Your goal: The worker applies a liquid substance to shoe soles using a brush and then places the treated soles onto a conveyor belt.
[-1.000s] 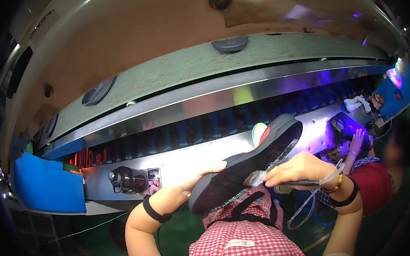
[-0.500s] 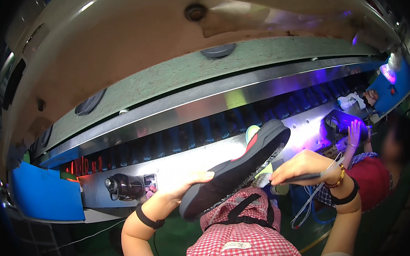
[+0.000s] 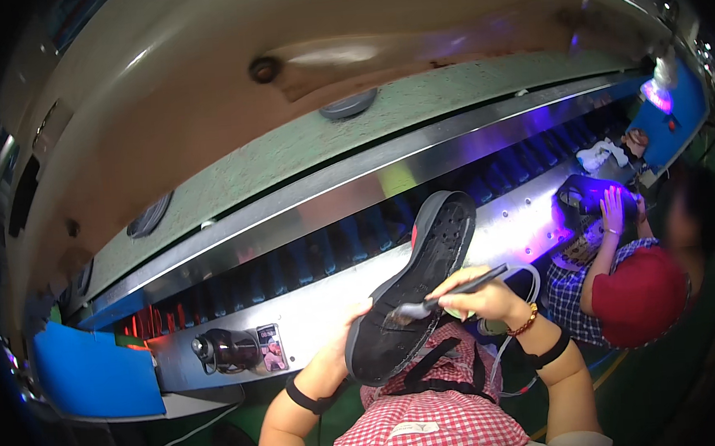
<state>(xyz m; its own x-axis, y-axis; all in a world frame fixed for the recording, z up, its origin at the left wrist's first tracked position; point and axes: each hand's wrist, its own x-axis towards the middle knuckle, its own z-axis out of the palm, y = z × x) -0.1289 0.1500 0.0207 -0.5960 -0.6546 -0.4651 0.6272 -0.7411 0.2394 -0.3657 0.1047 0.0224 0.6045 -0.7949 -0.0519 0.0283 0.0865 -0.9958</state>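
Your left hand [image 3: 342, 330] is partly closed on the near end of the shoe [image 3: 415, 281], thumb on its side edge; the other fingers are hidden behind it. The shoe is held tilted in front of your checked apron [image 3: 418, 438], dark sole toward you, far end raised over the metal bench [image 3: 502, 221]. The brush [image 3: 417, 311] touches the sole with its bristles. Your right hand [image 3: 483, 297] is closed around the brush's dark handle. At far right, a co-worker's hand [image 3: 612, 209] touches a dark item under violet light.
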